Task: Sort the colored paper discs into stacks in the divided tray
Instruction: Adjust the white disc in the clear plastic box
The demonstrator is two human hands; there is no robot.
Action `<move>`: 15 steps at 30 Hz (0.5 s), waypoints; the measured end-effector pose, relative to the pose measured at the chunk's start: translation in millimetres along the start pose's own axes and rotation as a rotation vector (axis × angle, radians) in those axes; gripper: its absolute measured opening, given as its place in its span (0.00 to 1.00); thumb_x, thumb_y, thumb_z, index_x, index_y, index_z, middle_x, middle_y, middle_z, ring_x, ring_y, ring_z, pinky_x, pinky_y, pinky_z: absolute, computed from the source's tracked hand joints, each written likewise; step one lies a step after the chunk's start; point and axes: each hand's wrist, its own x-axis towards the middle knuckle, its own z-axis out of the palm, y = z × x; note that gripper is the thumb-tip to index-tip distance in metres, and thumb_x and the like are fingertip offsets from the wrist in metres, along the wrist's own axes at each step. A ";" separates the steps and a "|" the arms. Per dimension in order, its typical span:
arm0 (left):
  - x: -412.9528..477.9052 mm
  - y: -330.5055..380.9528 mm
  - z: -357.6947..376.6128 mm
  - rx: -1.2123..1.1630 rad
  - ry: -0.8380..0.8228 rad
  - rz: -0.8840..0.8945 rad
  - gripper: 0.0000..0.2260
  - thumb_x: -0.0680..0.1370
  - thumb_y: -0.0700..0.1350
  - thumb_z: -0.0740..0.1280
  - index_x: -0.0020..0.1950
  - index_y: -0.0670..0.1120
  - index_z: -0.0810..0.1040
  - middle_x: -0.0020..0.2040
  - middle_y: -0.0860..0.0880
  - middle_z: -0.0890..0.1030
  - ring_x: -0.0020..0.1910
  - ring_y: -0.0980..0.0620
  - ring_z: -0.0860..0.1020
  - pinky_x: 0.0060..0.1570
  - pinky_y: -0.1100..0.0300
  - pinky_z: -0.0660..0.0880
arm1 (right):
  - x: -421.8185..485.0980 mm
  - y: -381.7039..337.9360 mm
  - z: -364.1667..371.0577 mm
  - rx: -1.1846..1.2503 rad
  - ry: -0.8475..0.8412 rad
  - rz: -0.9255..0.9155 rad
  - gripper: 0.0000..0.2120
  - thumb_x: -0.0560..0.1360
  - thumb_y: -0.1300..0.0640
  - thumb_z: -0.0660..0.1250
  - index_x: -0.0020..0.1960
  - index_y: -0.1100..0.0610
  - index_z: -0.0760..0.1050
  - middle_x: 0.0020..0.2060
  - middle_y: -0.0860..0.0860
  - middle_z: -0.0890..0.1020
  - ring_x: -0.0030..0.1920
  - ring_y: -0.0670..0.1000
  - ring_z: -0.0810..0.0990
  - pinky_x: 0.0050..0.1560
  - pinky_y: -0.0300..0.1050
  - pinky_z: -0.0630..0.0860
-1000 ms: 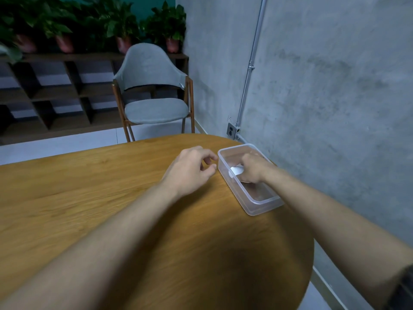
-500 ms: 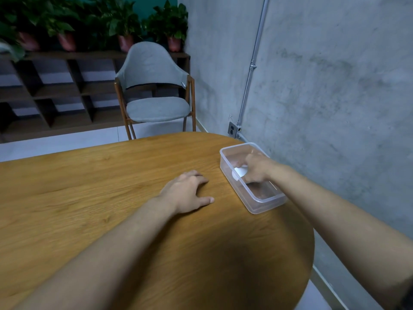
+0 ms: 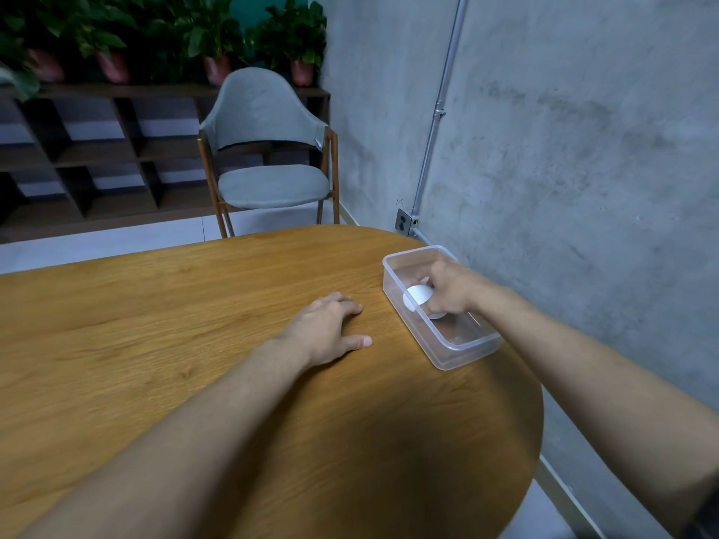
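A clear plastic tray (image 3: 463,354) stands on the wooden table (image 3: 194,344) near its right edge, close to the wall. My right hand (image 3: 447,287) reaches down inside the tray with fingers curled over white paper discs (image 3: 418,295); how many lie under the hand is hidden. My left hand (image 3: 330,324) rests flat on the tabletop just left of the tray, fingers spread and holding nothing. No dividers or other coloured discs show through the tray walls.
A concrete wall (image 3: 564,149) with a metal conduit and a socket runs along the table's right side. A grey chair (image 3: 268,157) stands beyond the far table edge, with shelves and potted plants (image 3: 218,36) behind it.
My left hand came away from the tray's near corner, moved back toward me and flattened onto the table. My right hand stayed in the tray on the white discs.
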 end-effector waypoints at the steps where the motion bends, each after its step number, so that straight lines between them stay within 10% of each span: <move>1: 0.2 0.0 0.2 -0.001 -0.003 -0.002 0.33 0.79 0.63 0.69 0.81 0.56 0.64 0.83 0.53 0.60 0.81 0.48 0.60 0.79 0.48 0.59 | -1.4 0.4 -0.6 0.015 0.020 -0.006 0.29 0.65 0.44 0.80 0.64 0.49 0.79 0.59 0.50 0.82 0.56 0.53 0.80 0.55 0.47 0.79; 10: -5.6 -2.3 1.1 0.049 -0.025 0.031 0.32 0.81 0.64 0.64 0.82 0.55 0.62 0.84 0.52 0.58 0.82 0.48 0.59 0.79 0.48 0.59 | -37.6 -3.1 -29.8 0.089 0.154 -0.054 0.31 0.65 0.47 0.79 0.66 0.52 0.79 0.60 0.53 0.76 0.62 0.54 0.76 0.60 0.48 0.76; 15: -28.7 -2.6 -17.2 -0.169 0.166 0.031 0.19 0.81 0.59 0.67 0.70 0.55 0.77 0.74 0.50 0.75 0.75 0.47 0.70 0.74 0.48 0.68 | -75.5 -36.9 -50.1 0.086 0.238 -0.181 0.29 0.66 0.46 0.78 0.66 0.50 0.79 0.56 0.51 0.74 0.60 0.53 0.74 0.55 0.45 0.71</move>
